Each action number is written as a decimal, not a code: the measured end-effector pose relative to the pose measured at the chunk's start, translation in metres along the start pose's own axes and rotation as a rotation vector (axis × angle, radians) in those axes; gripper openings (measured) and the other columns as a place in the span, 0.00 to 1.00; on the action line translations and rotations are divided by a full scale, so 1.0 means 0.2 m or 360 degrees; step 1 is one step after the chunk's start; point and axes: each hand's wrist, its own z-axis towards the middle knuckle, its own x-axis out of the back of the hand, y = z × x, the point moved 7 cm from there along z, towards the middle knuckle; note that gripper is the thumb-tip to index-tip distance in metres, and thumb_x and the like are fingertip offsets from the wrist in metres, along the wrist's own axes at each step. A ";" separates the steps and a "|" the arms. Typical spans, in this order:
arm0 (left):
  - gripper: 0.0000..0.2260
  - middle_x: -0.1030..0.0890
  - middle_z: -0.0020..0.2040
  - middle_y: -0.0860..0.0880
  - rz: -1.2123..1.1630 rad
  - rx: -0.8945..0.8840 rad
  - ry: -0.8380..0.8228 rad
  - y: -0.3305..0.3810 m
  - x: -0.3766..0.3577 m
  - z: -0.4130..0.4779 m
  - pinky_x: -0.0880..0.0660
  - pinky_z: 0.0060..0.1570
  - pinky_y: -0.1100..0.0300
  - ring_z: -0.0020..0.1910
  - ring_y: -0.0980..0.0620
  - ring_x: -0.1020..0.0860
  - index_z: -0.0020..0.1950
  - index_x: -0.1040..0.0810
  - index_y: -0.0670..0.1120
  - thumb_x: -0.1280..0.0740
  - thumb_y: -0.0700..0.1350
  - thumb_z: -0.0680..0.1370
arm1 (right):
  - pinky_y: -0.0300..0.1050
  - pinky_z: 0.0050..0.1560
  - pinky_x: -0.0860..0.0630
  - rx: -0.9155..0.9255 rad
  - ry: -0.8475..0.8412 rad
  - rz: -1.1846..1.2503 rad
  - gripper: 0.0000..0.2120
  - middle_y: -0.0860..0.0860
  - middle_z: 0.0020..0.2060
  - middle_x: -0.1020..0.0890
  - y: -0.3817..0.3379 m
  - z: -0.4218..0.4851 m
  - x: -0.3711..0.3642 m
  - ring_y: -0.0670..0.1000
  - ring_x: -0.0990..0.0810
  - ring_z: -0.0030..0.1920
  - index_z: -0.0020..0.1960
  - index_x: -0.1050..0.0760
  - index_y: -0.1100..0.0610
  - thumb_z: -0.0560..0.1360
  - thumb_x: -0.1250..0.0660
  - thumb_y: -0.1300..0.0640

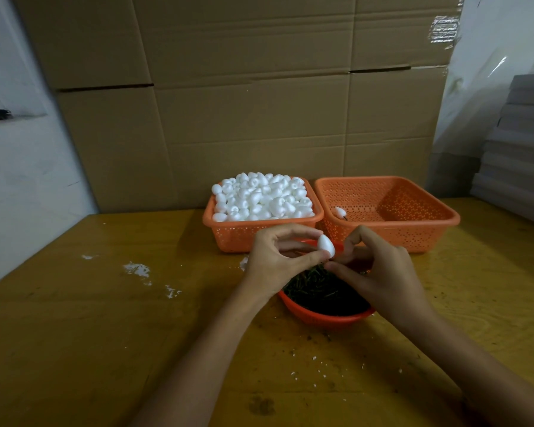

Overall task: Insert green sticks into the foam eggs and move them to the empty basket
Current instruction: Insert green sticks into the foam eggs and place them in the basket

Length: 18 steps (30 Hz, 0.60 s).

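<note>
My left hand [279, 260] pinches a white foam egg [326, 245] between thumb and fingers above a round red bowl [321, 315] full of dark green sticks [318, 288]. My right hand [379, 272] meets the egg's lower end with its fingertips pinched; whatever they hold is hidden. Behind them, an orange basket [244, 235] holds several loose foam eggs [262, 197]. To its right a second orange basket [413, 235] holds one egg with a stick [340, 212] in its left corner.
The baskets and bowl stand on a yellow wooden table [105, 318] with white foam crumbs [136, 269] at the left. Large cardboard boxes [244, 87] rise behind the baskets. A stack of grey sheets [521, 155] sits at the right.
</note>
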 end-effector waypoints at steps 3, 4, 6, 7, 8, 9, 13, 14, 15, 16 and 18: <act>0.13 0.11 0.52 0.51 0.0028 0.0002 -0.0004 0.00 0.00 0.00 0.14 0.50 0.47 0.51 0.49 0.12 0.53 0.12 0.54 0.17 0.43 0.71 | 0.53 0.43 0.16 0.0021 0.0005 -0.0003 0.16 0.42 0.38 0.14 0.00 0.00 0.00 0.37 0.14 0.43 0.47 0.27 0.51 0.70 0.20 0.52; 0.13 0.11 0.52 0.51 0.0032 0.0001 -0.0009 0.00 -0.01 0.00 0.14 0.50 0.48 0.51 0.49 0.12 0.54 0.12 0.54 0.18 0.44 0.71 | 0.53 0.43 0.16 0.0026 0.0003 -0.0009 0.16 0.41 0.38 0.14 0.00 0.00 0.00 0.38 0.14 0.43 0.47 0.27 0.51 0.70 0.20 0.52; 0.14 0.11 0.53 0.51 0.0032 0.0003 -0.0012 0.00 -0.01 0.00 0.14 0.49 0.51 0.51 0.50 0.12 0.55 0.13 0.55 0.18 0.42 0.72 | 0.53 0.42 0.16 0.0038 0.0004 -0.0023 0.16 0.40 0.38 0.14 0.00 0.00 0.00 0.38 0.14 0.43 0.47 0.27 0.51 0.70 0.20 0.52; 0.15 0.11 0.53 0.51 0.0032 0.0003 -0.0015 0.00 0.00 0.00 0.14 0.49 0.51 0.51 0.49 0.12 0.55 0.13 0.54 0.18 0.42 0.72 | 0.53 0.42 0.16 0.0043 0.0007 -0.0028 0.16 0.40 0.38 0.14 0.00 0.00 0.00 0.38 0.14 0.42 0.47 0.27 0.51 0.70 0.20 0.52; 0.15 0.11 0.53 0.51 0.0033 0.0002 -0.0021 0.00 0.00 0.00 0.14 0.49 0.49 0.51 0.49 0.12 0.55 0.13 0.54 0.18 0.42 0.72 | 0.52 0.43 0.16 0.0048 0.0008 -0.0035 0.16 0.40 0.38 0.14 0.00 0.00 0.00 0.37 0.14 0.43 0.47 0.27 0.51 0.70 0.20 0.52; 0.14 0.11 0.54 0.51 0.0033 0.0001 -0.0027 0.00 -0.01 0.00 0.14 0.50 0.46 0.51 0.48 0.12 0.56 0.13 0.54 0.18 0.41 0.73 | 0.52 0.43 0.16 0.0053 0.0008 -0.0046 0.16 0.40 0.39 0.14 -0.01 0.00 0.00 0.37 0.14 0.43 0.48 0.27 0.51 0.70 0.20 0.52; 0.13 0.11 0.53 0.50 0.0012 0.0012 -0.0044 -0.01 -0.01 0.00 0.14 0.50 0.43 0.51 0.48 0.12 0.55 0.13 0.52 0.19 0.40 0.73 | 0.51 0.41 0.16 0.0080 0.0013 -0.0101 0.16 0.42 0.40 0.14 -0.02 -0.01 0.00 0.38 0.14 0.44 0.48 0.27 0.52 0.71 0.20 0.53; 0.13 0.11 0.53 0.49 0.0006 0.0019 -0.0046 -0.01 -0.01 0.00 0.14 0.50 0.43 0.51 0.47 0.12 0.56 0.13 0.51 0.19 0.40 0.73 | 0.51 0.41 0.16 0.0088 0.0014 -0.0110 0.16 0.42 0.40 0.14 -0.02 -0.01 0.00 0.38 0.14 0.44 0.48 0.26 0.53 0.71 0.20 0.53; 0.13 0.11 0.53 0.49 0.0000 0.0026 -0.0047 -0.01 -0.01 0.00 0.14 0.50 0.43 0.51 0.47 0.12 0.56 0.13 0.50 0.19 0.39 0.73 | 0.51 0.41 0.16 0.0096 0.0013 -0.0116 0.16 0.42 0.40 0.14 -0.03 -0.01 0.00 0.38 0.14 0.44 0.48 0.26 0.53 0.71 0.20 0.53; 0.14 0.11 0.53 0.49 -0.0006 0.0031 -0.0047 -0.01 -0.01 0.00 0.14 0.49 0.44 0.51 0.47 0.12 0.56 0.13 0.49 0.18 0.39 0.73 | 0.52 0.41 0.16 0.0103 0.0010 -0.0119 0.15 0.42 0.40 0.14 -0.03 -0.01 0.00 0.39 0.14 0.44 0.48 0.26 0.53 0.71 0.20 0.54; 0.14 0.11 0.53 0.49 -0.0018 0.0033 -0.0043 -0.01 -0.01 0.00 0.14 0.49 0.46 0.51 0.47 0.12 0.55 0.14 0.48 0.18 0.38 0.72 | 0.53 0.41 0.16 0.0112 0.0005 -0.0129 0.15 0.42 0.40 0.14 -0.03 -0.01 0.00 0.40 0.14 0.44 0.49 0.26 0.54 0.71 0.20 0.53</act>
